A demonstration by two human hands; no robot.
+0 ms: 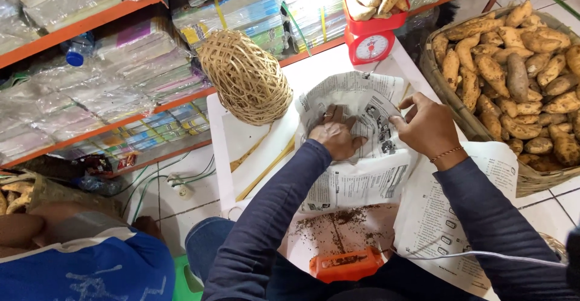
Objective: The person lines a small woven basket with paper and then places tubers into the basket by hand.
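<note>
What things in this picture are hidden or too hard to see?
1. Head view: whatever lies under the newspaper is covered by the paper and by the left hand and right hand.
2. The red scale: dial marks too small.
3. Big basket of sweet potatoes: cut off by the right edge.
4. Person in blue: cut off by the bottom left corner.
5. Shelf packets: blurred by shiny plastic.

Both arms are covered to the wrist in long dark navy sleeves of soft, creased cloth. The right hand (428, 127) wears a thin beaded bracelet (446, 153) at the wrist; the left hand (334, 136) is bare. Blue jeans cover the legs.
</note>
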